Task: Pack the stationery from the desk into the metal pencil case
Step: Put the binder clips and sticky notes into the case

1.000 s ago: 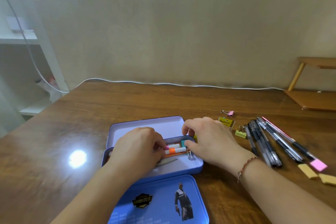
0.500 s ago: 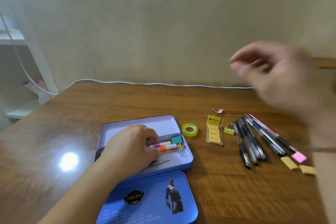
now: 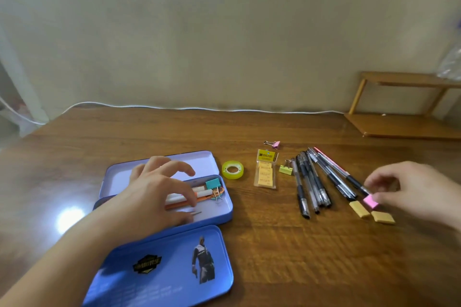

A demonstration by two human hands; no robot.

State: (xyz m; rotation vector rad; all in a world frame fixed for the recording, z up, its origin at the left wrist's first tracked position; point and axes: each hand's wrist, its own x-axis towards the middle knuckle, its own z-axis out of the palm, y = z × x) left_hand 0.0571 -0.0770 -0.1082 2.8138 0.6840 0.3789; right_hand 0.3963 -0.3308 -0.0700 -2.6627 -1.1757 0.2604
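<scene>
Head view: left hand (image 3: 159,189) spread loose over open case (image 3: 219,209), near desk (image 3: 149,132) front; right hand (image 3: 409,189) pinching pink eraser (image 3: 371,201) beside pens (image 3: 321,182); bare wood between.

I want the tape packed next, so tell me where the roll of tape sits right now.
In the head view the yellow-green tape roll lies flat on the desk, just right of the open pencil case and left of the yellow-labelled packet.
</scene>
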